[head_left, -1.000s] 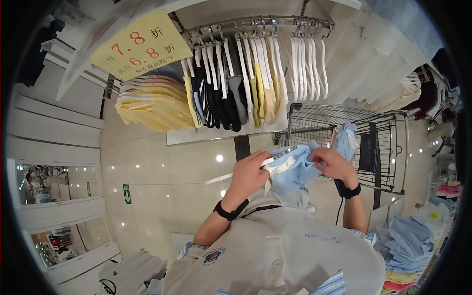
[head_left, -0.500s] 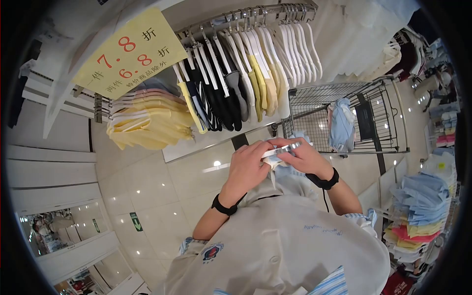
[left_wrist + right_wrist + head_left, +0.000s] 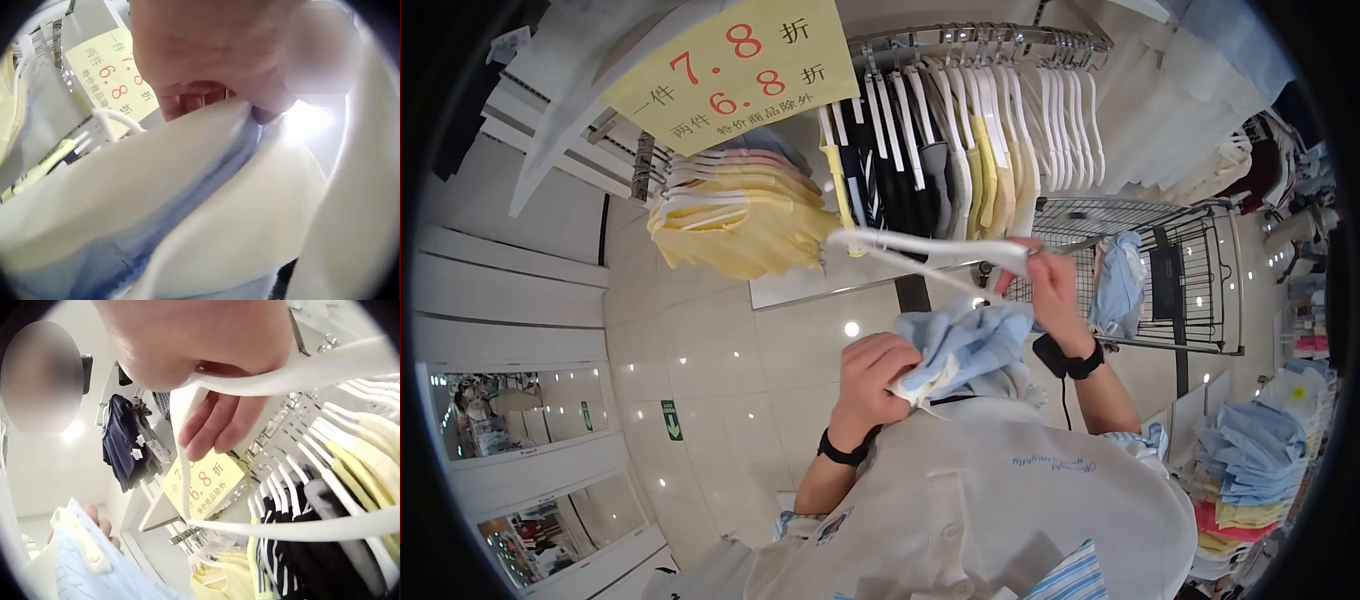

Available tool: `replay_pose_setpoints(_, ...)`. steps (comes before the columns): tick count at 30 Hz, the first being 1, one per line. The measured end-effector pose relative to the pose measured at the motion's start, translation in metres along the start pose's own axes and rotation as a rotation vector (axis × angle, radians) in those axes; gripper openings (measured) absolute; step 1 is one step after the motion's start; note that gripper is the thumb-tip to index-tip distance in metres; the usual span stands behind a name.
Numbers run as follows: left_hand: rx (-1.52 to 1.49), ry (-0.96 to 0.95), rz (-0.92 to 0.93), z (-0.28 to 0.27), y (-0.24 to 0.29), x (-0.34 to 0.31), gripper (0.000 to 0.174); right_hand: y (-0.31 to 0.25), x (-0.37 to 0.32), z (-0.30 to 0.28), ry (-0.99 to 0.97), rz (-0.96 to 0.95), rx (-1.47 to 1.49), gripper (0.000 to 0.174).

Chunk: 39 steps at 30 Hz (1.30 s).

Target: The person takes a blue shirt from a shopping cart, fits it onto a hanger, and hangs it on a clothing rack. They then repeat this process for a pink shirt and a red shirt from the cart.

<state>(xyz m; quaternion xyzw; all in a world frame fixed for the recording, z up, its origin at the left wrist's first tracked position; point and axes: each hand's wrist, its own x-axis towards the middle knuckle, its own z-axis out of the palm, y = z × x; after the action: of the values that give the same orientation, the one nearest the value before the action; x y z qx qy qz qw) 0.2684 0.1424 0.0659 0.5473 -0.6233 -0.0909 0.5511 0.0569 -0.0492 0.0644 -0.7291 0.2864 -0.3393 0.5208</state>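
Observation:
My left hand (image 3: 870, 385) grips the cream edge of a light blue garment (image 3: 980, 345) in front of my body. In the left wrist view the curled fingers of that hand (image 3: 212, 56) pinch the cream and blue cloth (image 3: 125, 169). Up and to the right of the garment, my right hand (image 3: 1050, 290) holds a white hanger (image 3: 930, 245) by one end, its other end pointing left. The right wrist view shows the bare hanger (image 3: 300, 532) in the right hand (image 3: 212, 369), apart from the blue garment (image 3: 100, 562).
A rail of hung clothes (image 3: 920, 180) with white hangers stands ahead, beside a yellow sign (image 3: 740, 75). At the right is a wire cart (image 3: 1200, 270) with a blue garment (image 3: 1118, 285) in it. Folded blue clothes (image 3: 1255, 450) lie in a stack at the lower right.
The white hanger has come away from the blue garment and moved up in my right hand. My left hand has lowered slightly and now grips the cloth alone.

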Motion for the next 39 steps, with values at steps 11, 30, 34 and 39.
replay_pose_setpoints(11, 0.017, -0.013, -0.398, -0.039, -0.026, -0.03, 0.006, 0.001, -0.006, -0.016, 0.472, -0.172, -0.023, 0.054)
replay_pose_setpoints(30, -0.109, 0.306, -0.861, -0.042, -0.051, 0.036, 0.033, -0.002, 0.052, 0.007, 0.289, -0.197, 0.906, 0.057)
replay_pose_setpoints(34, -0.308, 0.451, -1.008, -0.036, -0.067, 0.036, 0.038, -0.007, 0.05, 0.025, 0.2, -0.074, 0.877, 0.052)
replay_pose_setpoints(39, -0.553, 0.355, -1.124, -0.027, -0.052, 0.064, 0.042, -0.012, 0.038, 0.06, 0.129, -0.224, 1.061, 0.048)
